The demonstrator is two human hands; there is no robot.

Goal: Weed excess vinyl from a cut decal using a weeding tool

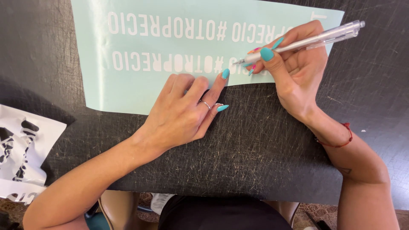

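Our right hand (294, 70) pinches a clear pen (306, 41), tip on the pale sheet (140, 91), while our left hand (185, 113) presses flat, fingers together, on its near edge.

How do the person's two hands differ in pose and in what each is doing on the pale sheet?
The left hand lies palm down, fingers pressing the pale blue sheet at its lower edge; the right hand is raised on its side, gripping a clear pen-like tool. The left wears rings; the right wrist a red cord. Both have turquoise nails.
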